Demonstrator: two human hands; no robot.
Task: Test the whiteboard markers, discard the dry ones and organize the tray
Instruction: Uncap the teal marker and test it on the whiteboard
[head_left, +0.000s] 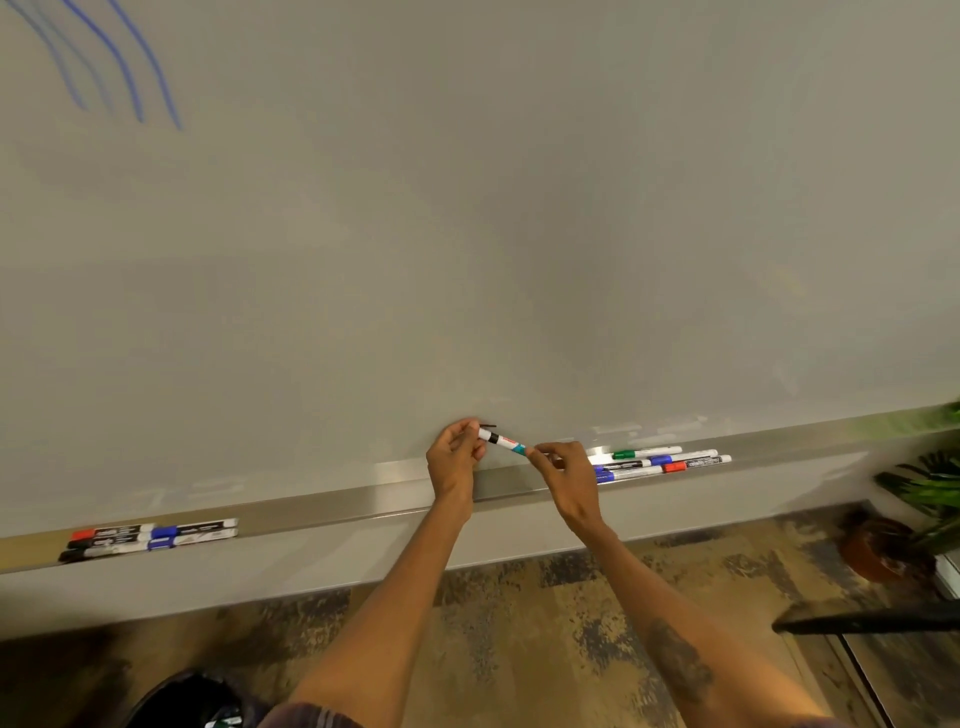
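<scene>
Head view puts the white-barrelled whiteboard marker (503, 442), with its black band and teal label, between both hands, just in front of the pale whiteboard (519, 234) and a little above the long metal tray (322, 512). Its long axis runs from 10 o'clock to 4 o'clock. The left hand (457, 454) curls its fingers round the black-banded end at 10 o'clock. The right hand (563, 470) pinches the teal end at 4 o'clock. A short dark mark sits just beyond the left fingertips; whether it is cap, tip or a stroke on the board cannot be told. Since each hand holds one end, neither is nearer, and the next move likely turns on the hands parting or closing along that 10-to-4 line. A cluster of green, blue and red markers (657, 460) lies in the tray at 3 o'clock from the right hand. A second cluster of red, black and blue markers (150, 538) lies well apart at 8 o'clock.
</scene>
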